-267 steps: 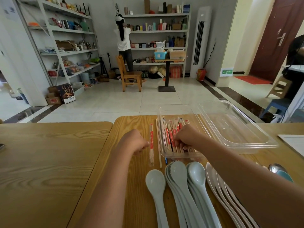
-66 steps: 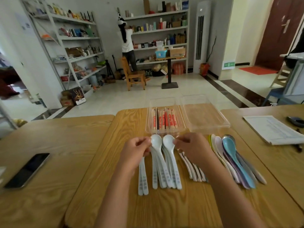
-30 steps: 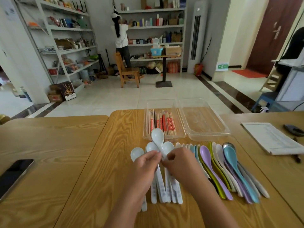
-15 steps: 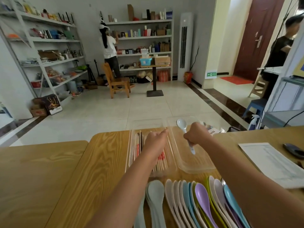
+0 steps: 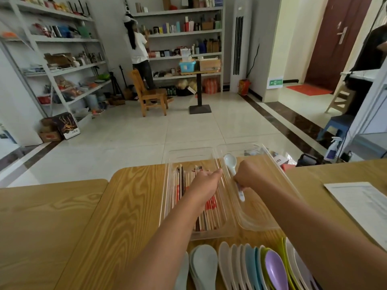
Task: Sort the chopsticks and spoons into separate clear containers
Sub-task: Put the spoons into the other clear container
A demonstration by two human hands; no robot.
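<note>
Clear plastic formed both trays on the wood-grain table (image 5: 129,206). The left rectangular clear container (image 5: 170,185) held red-printed wooden chopsticks (image 5: 210,214), lying lengthwise. The right hand (image 5: 248,174) clutched the handle of a pale white soup spoon (image 5: 230,162), its bowl pointing away, over the right rectangular clear container (image 5: 261,223). The left hand (image 5: 206,181) reached over the chopsticks toward the two inner rims. Its fingers were hidden, so its grasp could not be told. Overlapping white, blue, green and purple spoons (image 5: 251,264) lay along the near edge.

One view only — head-worn, wide-angle, facing forward and slightly down; table (image 5: 129,206) close below, shelves (image 5: 184,34) far across room.
</note>
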